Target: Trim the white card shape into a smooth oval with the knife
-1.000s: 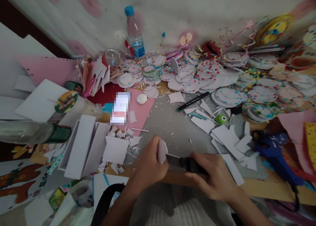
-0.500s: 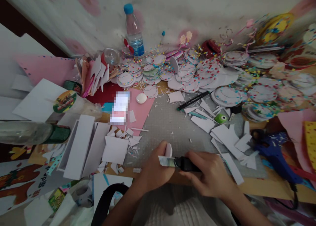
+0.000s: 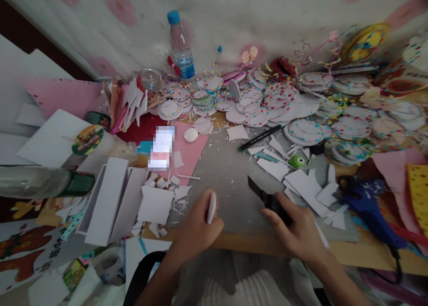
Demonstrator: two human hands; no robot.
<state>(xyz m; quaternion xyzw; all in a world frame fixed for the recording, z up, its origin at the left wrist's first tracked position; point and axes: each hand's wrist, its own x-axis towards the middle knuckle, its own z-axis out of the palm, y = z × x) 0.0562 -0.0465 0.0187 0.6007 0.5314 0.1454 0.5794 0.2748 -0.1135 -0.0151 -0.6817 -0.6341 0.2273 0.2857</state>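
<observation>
Between the thumb and fingers of my left hand [image 3: 199, 223] is a small white foam board piece [image 3: 211, 207], seen nearly edge-on. My right hand [image 3: 296, 226] is closed round the black handle of a utility knife [image 3: 272, 201]. Its dark blade points up and to the left, apart from the foam board piece. Both hands are over the front edge of a grey cutting mat [image 3: 230, 163]. White offcuts [image 3: 309, 190] lie to the right of the mat's middle, near my right hand. A square white board piece [image 3: 155, 204] is left of my left hand.
Stacks of white discs with coloured beads [image 3: 249, 103] line the back. A water bottle [image 3: 182, 47] stands behind them. A blue glue gun [image 3: 374, 212] lies at right, a green marker [image 3: 261, 138] on the mat, a lit phone [image 3: 161, 148] on pink sheet, and a white box [image 3: 105, 203] at left.
The knife has moved right, away from the foam board piece, and its blade has turned upward. My left hand has shifted left and turned the piece edge-on.
</observation>
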